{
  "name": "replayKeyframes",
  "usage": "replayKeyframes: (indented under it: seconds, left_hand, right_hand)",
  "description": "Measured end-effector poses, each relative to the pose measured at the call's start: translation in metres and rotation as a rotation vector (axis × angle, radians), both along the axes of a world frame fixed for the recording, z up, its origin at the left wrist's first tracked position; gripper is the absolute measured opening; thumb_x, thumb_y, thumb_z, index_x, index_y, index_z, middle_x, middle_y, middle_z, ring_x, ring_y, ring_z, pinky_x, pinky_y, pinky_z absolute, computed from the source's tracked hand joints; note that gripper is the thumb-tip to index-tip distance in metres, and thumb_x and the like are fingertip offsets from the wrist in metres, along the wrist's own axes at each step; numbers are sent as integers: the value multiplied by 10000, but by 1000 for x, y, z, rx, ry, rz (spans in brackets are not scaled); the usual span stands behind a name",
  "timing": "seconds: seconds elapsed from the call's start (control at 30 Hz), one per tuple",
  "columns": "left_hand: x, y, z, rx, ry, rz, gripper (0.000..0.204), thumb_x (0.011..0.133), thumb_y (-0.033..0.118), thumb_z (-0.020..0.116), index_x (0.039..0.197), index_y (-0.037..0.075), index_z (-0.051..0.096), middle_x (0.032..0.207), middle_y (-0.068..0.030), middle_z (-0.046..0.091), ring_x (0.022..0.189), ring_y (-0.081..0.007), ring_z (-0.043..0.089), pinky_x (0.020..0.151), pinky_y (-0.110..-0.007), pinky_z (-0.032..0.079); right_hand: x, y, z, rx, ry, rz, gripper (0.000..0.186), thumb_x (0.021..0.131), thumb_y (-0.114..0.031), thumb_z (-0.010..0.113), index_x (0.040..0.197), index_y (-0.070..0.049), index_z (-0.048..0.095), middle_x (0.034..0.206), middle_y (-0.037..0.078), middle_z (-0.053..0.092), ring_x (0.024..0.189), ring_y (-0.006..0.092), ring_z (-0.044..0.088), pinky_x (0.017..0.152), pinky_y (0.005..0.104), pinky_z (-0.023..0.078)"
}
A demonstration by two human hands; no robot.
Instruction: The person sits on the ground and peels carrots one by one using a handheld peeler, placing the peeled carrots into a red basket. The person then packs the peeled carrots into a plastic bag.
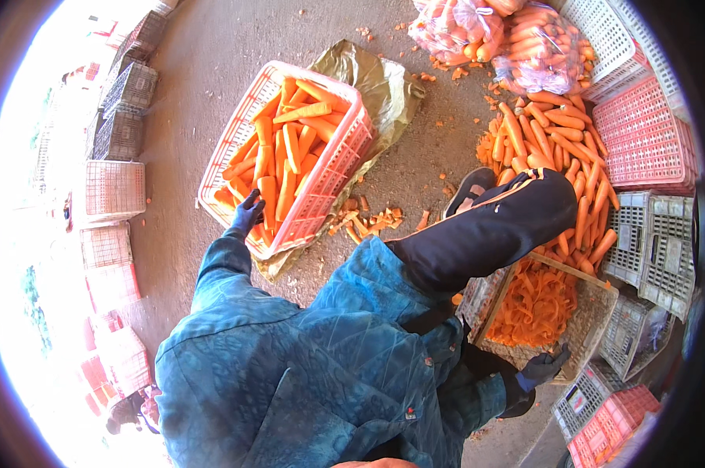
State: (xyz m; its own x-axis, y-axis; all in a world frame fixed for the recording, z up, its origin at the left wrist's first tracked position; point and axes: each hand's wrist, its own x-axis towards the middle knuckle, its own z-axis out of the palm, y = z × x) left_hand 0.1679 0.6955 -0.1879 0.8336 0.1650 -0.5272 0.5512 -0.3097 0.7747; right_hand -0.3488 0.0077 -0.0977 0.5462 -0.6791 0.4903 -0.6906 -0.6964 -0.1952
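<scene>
My left hand [248,212], in a dark glove, is at the near left side of a pink plastic basket [338,170] full of peeled carrots [288,140]. Its fingers are apart, beside the end of one carrot [267,196]; it seems to touch that carrot without wrapping round it. On the right, my gloved right hand [545,367] has its fingers stretched out, and nothing shows in it. It hovers by the near edge of a worn crate [600,306] holding a heap of orange peelings [530,304].
Loose carrots [568,144] lie piled on the right, beyond my bent leg [485,234]. Behind them are plastic bags of carrots [541,51] and stacked pink crates [641,136]. A crumpled sheet [376,86] lies under the basket. Scraps [372,221] litter the ground. More crates [115,187] line the left.
</scene>
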Motion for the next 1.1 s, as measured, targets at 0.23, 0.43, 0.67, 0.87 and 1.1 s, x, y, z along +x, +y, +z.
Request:
replayKeyframes:
  seconds: [0.23, 0.43, 0.67, 0.87, 1.1]
  left_hand:
    - [70, -163, 72, 373, -845, -480, 282, 972, 117, 597, 1231, 23, 658, 1190, -111, 693, 1068, -215, 663, 941, -333, 506]
    - [2, -506, 218, -445, -934, -875, 363, 955, 15, 581, 1313, -42, 574, 1261, -150, 641, 1138, -232, 627, 990, -330, 485]
    - [-137, -759, 118, 140, -857, -2112, 828, 843, 595, 667, 1455, 87, 437, 1340, -189, 573, 1220, -338, 560, 1011, -435, 456]
    - [-191, -749, 22, 240, -416, -2137, 545, 892, 455, 637, 1282, 80, 578, 926, -215, 689, 885, -381, 667, 779, -476, 530]
    - [-187, -666, 17, -12, -719, -1867, 348, 844, 393, 683, 1068, 127, 674, 765, -149, 671, 697, -379, 655, 640, -490, 523]
  right_hand:
    - [-64, -20, -56, 678, -485, -281, 513, 954, -206, 507, 1415, 16, 469, 1073, 60, 516, 871, 171, 403, 708, 286, 384]
    - [13, 17, 0, 464, -368, -338, 339, 912, -73, 475, 1228, -16, 583, 1006, 56, 554, 888, 149, 505, 759, 281, 402]
    - [41, 34, 52, 738, -1065, -605, 270, 966, -304, 602, 970, -57, 711, 688, -57, 439, 499, 32, 354, 437, 220, 255]
    - [47, 32, 80, 415, -649, -432, 336, 1017, -288, 511, 1026, -11, 701, 799, -6, 573, 505, 40, 364, 440, 231, 284]
    - [25, 35, 78, 256, -263, -307, 273, 974, -77, 413, 1126, 18, 620, 1000, 191, 673, 868, 348, 650, 717, 431, 517]
